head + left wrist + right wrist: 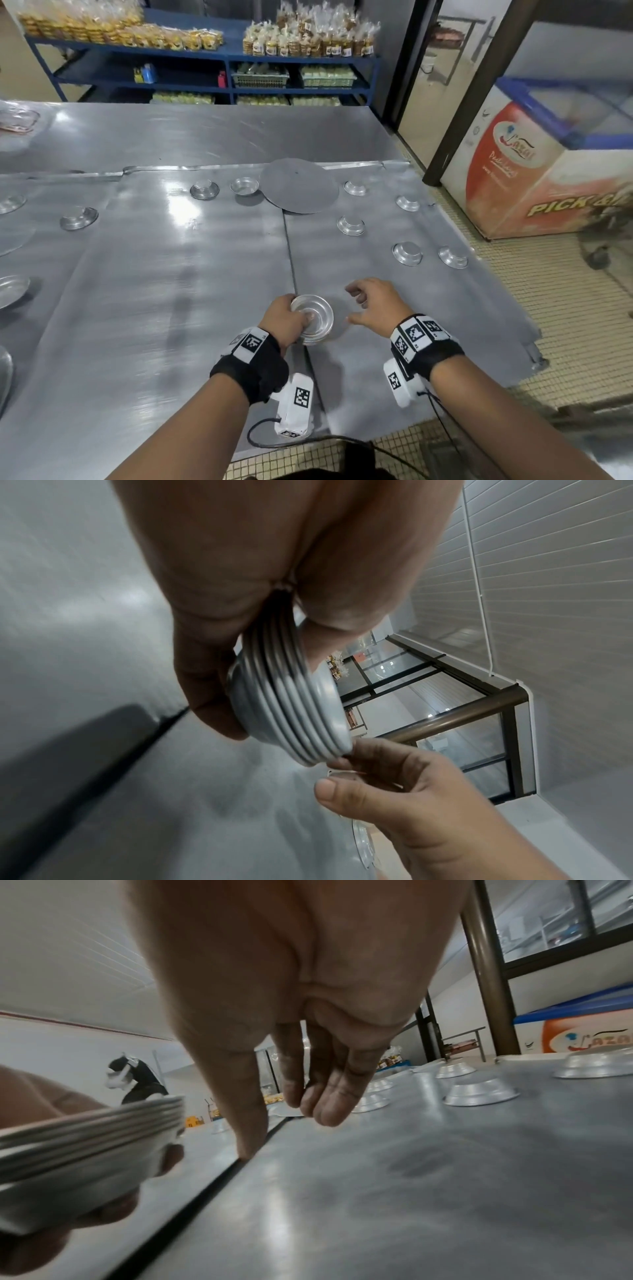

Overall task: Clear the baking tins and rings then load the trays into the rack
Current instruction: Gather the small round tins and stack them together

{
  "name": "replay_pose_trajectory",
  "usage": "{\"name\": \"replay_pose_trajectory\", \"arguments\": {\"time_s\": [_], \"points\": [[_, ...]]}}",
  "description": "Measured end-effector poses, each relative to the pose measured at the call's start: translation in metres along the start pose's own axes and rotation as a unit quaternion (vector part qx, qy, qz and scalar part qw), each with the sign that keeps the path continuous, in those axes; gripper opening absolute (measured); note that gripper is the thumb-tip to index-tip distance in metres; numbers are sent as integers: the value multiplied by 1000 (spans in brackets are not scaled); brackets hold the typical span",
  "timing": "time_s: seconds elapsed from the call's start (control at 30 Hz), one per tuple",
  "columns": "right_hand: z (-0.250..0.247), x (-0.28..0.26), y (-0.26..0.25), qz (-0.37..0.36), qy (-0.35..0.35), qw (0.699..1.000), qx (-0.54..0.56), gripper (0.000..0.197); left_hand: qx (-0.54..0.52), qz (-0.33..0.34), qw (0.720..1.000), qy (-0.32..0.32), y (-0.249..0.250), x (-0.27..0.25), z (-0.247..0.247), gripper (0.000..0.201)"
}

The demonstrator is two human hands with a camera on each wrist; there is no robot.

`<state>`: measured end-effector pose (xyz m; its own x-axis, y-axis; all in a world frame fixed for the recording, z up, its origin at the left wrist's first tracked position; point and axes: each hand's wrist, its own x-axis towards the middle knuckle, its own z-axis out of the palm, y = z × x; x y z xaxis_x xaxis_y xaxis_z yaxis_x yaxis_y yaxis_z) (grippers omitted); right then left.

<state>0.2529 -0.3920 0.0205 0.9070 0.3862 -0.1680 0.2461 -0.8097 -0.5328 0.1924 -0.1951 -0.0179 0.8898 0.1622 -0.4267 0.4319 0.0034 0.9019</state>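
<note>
My left hand [286,317] grips a nested stack of several small round metal tins [313,320], thumb inside the top one and fingers under the bottom; the stack's stepped rims [294,710] show close up in the left wrist view. Just right of the stack hovers my right hand [368,306], fingers relaxed and holding nothing, its fingertips [318,1104] above the tray surface. Both hands are over the near edge of the right flat metal tray [394,301]. Several single tins lie upside down farther back on this tray, such as one [407,253] ahead of my right hand.
A second tray [171,274] lies to the left, with tins [205,190] near its far edge and larger pans [12,291] at far left. A round flat disc [299,185] overlaps both trays at the back. Blue shelves of packaged goods stand behind; a chest freezer [534,171] stands right.
</note>
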Motion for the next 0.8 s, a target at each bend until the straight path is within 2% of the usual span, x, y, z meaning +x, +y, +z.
{"name": "replay_pose_trajectory", "arguments": {"time_s": [0.07, 0.2, 0.4, 0.53, 0.7, 0.8], "points": [[-12, 12, 22, 18, 10, 1000, -18, 56, -11, -2, 1000, 0, 8, 3, 14, 19], [-39, 36, 62, 49, 19, 996, -67, 55, -28, -5, 1000, 12, 20, 12, 48, 45], [-71, 78, 116, 98, 39, 983, -152, 58, -26, -15, 999, 28, 22, 29, 82, 32], [-87, 103, 142, 133, 34, 975, -174, 53, -24, -19, 998, 52, 22, 37, 100, 35], [-89, 128, 161, 130, 19, 979, -159, 66, -36, -22, 997, 67, 24, 36, 119, 31], [-86, 132, 167, 120, 10, 981, -153, 67, -47, -24, 995, 82, 21, 37, 129, 32]]}}
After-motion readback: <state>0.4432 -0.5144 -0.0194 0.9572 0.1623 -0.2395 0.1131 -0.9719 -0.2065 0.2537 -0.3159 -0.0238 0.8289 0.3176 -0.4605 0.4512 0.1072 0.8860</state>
